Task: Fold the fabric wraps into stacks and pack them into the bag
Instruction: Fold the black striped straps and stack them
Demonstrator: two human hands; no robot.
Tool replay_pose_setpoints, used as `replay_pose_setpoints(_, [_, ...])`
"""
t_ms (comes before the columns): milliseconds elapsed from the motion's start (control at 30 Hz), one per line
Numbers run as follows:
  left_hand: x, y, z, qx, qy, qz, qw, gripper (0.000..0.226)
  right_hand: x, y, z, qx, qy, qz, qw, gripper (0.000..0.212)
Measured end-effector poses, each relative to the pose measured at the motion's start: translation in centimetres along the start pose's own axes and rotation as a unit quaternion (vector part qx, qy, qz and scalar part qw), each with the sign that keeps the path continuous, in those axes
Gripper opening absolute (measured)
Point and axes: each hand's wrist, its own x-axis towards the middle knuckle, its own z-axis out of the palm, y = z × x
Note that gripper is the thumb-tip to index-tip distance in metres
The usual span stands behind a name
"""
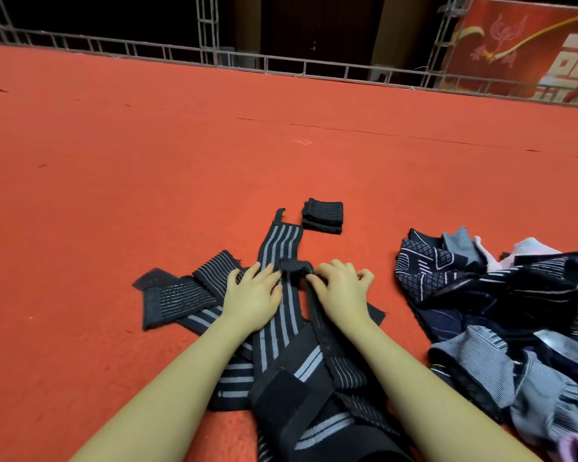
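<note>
A long black wrap with grey stripes [281, 241] lies stretched away from me on the red carpet. My left hand [252, 295] rests flat on it, fingers spread. My right hand [342, 288] pinches a small black strap end [294, 265] that lies across the wrap. More black striped wraps [177, 295] are scattered to the left and piled under my forearms [301, 388]. A folded stack of black wraps [322, 216] sits just beyond the long wrap. No bag is in view.
A heap of dark, grey and lilac patterned fabric pieces [501, 305] lies at the right. Red carpet [147, 161] stretches ahead to a metal truss frame [207, 35] and a red banner [528, 51] at the back right.
</note>
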Motion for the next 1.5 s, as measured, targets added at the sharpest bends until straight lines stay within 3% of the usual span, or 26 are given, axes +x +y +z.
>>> replay_pose_setpoints(133, [0.4,1.1,-1.6,0.045,0.016,0.015,0.999,0.041,0.9,0.9,-2.8,0.114,0.134,0.018,0.984,0.015])
replay_pose_setpoints(233, [-0.4,3.3,-3.0,-0.05,0.102,0.043,0.993,0.04,1.5,1.3,-5.0,0.136,0.185,0.015,0.973,0.012])
replay_pose_setpoints(333, [-1.6,6.3,-4.1,-0.125,0.121,0.1,0.98,0.039,1.7,1.4,-7.0,0.133,0.236,0.018,0.962,0.011])
replay_pose_setpoints(467, [-2.4,9.1,-3.8,-0.139,0.147,0.132,0.97,0.034,1.9,1.5,-9.5,0.14,0.294,0.039,0.945,0.012])
replay_pose_setpoints(633, [-1.4,9.4,-5.6,-0.231,0.259,0.054,0.936,0.013,2.4,2.2,-12.3,0.14,0.347,0.053,0.926,0.014])
replay_pose_setpoints(700, [-0.5,8.8,-7.3,-0.212,0.324,0.065,0.92,0.011,2.5,2.4,-12.7,0.127,0.354,0.044,0.926,0.013])
replay_pose_setpoints(800, [1.0,7.6,-9.4,-0.069,0.441,0.136,0.884,0.015,2.5,2.7,-12.7,0.121,0.357,0.033,0.926,0.012])
replay_pose_setpoints(867, [1.8,7.1,-9.4,0.002,0.454,0.182,0.872,0.017,2.2,3.2,-12.3,0.108,0.343,0.036,0.932,0.012])
replay_pose_setpoints(933, [1.9,6.6,-7.8,0.041,0.406,0.214,0.888,0.021,1.5,4.3,-11.2,0.07,0.288,0.049,0.954,0.011])
replay_pose_setpoints(1033, [0.5,6.1,-3.6,0.056,0.178,0.202,0.962,0.042,-0.6,6.3,-8.7,-0.035,0.163,0.045,0.985,0.009])
replay_pose_setpoints(1100, [-0.8,5.9,-1.5,0.078,0.056,0.15,0.984,0.052,-1.9,7.3,-7.6,-0.091,0.082,0.03,0.992,0.009])
replay_pose_setpoints(1233, [-1.0,5.2,-0.6,0.066,0.101,0.146,0.982,0.073,-2.9,7.7,-6.7,-0.127,-0.031,0.03,0.991,0.027])
replay_pose_setpoints(1333, [-0.2,4.3,-1.0,0.105,0.172,0.171,0.964,0.051,-3.2,7.0,-6.1,-0.129,-0.051,-0.027,0.99,0.068])
replay_pose_setpoints(1500, [0.2,3.4,-1.3,0.077,0.181,0.158,0.968,0.025,-2.9,5.5,-5.0,-0.17,-0.082,-0.087,0.978,0.082])
